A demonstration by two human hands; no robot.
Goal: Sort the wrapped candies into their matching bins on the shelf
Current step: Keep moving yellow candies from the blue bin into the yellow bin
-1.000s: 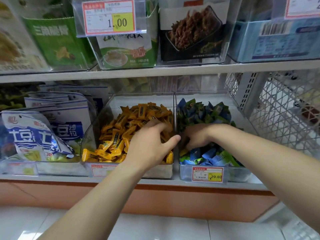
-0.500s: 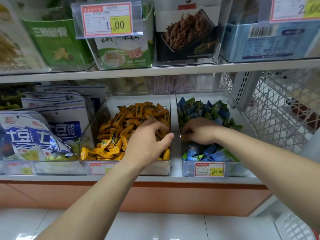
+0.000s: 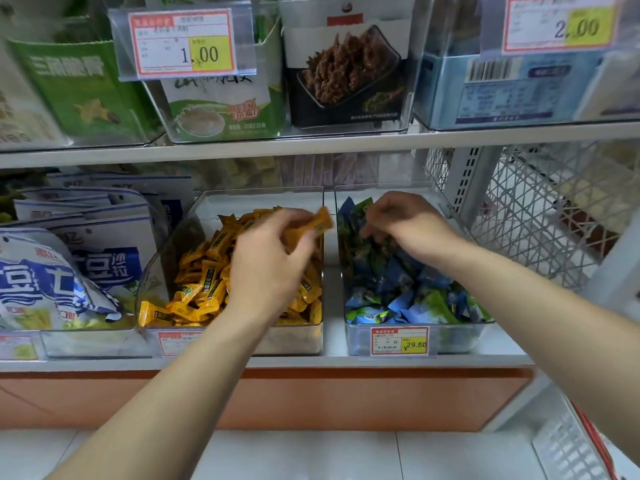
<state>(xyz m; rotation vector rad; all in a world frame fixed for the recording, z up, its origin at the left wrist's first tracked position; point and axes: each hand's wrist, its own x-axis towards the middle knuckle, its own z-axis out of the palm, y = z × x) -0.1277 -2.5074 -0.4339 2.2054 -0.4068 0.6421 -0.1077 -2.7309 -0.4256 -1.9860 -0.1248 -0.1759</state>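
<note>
Centre of frame, above yellow bin [image 3: 157,271]: my left hand [image 3: 273,261] now lifted off pile [image 3: 201,271], pinching yellow candy [image 3: 313,225], so piece sits over matching bin. Centre right, my right hand [image 3: 407,220] shifted deeper into blue-green bin [image 3: 457,341], fingers [image 3: 374,220] curled among wrappers [image 3: 398,282]; grip unclear, likely hunting strays

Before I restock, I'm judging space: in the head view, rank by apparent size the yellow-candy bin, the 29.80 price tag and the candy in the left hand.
Yellow-candy bin
29.80 price tag
Candy in the left hand, blurred and partly covered, so the last two are uncertain.
</note>
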